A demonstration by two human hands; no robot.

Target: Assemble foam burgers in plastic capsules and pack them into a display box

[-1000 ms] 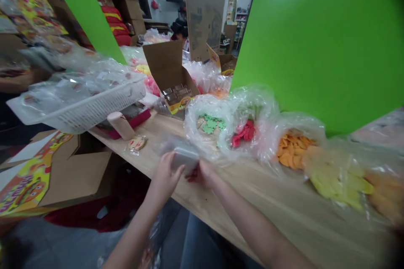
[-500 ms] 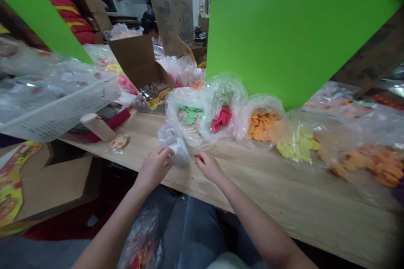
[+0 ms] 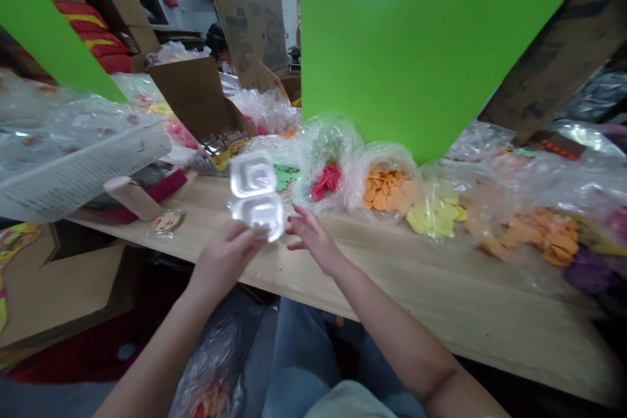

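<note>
My left hand (image 3: 230, 251) is closed on the near edge of a clear plastic clamshell box (image 3: 255, 176), which is unfolded with its two halves apart above the table. Just right of the box, my right hand (image 3: 312, 238) has its fingers spread and holds nothing. Behind the box, partly covered by it, lie green flower-like pieces (image 3: 285, 175) in a plastic bag. To the right, open bags hold red pieces (image 3: 326, 181), orange pieces (image 3: 386, 188) and yellow pieces (image 3: 435, 217).
A white basket (image 3: 88, 173) of plastic-wrapped items overhangs the table (image 3: 392, 274) at left. Nearby are a pale pink cylinder (image 3: 132, 198), a tape roll (image 3: 167, 221) and an open carton (image 3: 196, 101). A green board (image 3: 416, 52) stands behind the bags.
The clear box has been raised and unfolded, with its inside now facing me. My right hand's fingers have gone from pinched to spread. The camera view has shifted slightly right.
</note>
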